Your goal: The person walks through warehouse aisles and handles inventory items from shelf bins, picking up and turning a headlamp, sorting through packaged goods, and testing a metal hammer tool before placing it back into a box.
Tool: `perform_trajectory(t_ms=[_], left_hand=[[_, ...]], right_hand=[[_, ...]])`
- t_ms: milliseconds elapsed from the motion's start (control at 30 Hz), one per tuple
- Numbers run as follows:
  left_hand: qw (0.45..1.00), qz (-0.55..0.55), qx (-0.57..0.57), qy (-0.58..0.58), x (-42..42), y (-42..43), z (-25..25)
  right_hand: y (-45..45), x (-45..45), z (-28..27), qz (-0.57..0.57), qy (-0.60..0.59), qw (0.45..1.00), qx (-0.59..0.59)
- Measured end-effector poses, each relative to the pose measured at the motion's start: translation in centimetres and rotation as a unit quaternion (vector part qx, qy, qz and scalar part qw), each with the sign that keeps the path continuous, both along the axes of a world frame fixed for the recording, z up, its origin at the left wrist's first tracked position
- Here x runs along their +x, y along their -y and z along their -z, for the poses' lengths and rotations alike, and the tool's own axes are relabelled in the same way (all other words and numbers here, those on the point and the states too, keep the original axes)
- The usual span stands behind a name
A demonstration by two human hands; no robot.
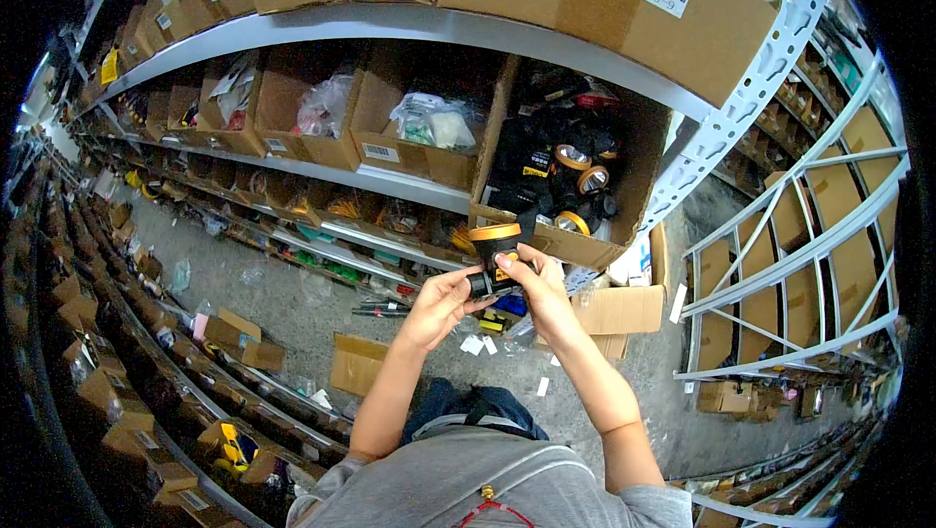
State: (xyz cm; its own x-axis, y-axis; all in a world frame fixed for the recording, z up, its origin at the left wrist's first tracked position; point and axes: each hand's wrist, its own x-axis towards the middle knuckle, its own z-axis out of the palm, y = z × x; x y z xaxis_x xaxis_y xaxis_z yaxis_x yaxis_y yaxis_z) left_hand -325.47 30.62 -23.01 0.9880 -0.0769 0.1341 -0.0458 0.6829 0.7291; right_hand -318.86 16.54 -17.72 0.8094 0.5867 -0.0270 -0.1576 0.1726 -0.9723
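Note:
Between both hands is a black headlamp (494,253) with an orange ring around its lens end, held in front of my chest. My left hand (447,302) has its fingers closed on the lower left side of the lamp. With its thumb on the lamp's front, my right hand (536,282) grips the other side. Just beyond it, an open cardboard box (546,235) on the shelf holds several similar black headlamps (592,180) with orange rims, lying jumbled with dark straps.
More cardboard bins (414,159) with plastic-bagged goods line the shelf to the left. A perforated metal upright (717,128) stands at the right. On the concrete floor (322,318) lie paper scraps and a flattened carton (624,310). Metal racking (790,265) rises farther right.

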Motion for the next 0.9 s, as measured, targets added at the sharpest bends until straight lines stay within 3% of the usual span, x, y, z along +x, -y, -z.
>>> perform_trajectory(t_ms=[567, 900], left_hand=[[1.0, -0.017, 0.004, -0.008, -0.58, 0.53, -0.86], [0.999, -0.026, -0.008, -0.017, -0.77, 0.06, -0.44]], right_hand=[[-0.41, -0.36, -0.11, 0.058, 0.002, 0.998, 0.012], [-0.77, -0.35, -0.04, 0.023, -0.033, 0.999, 0.016]])
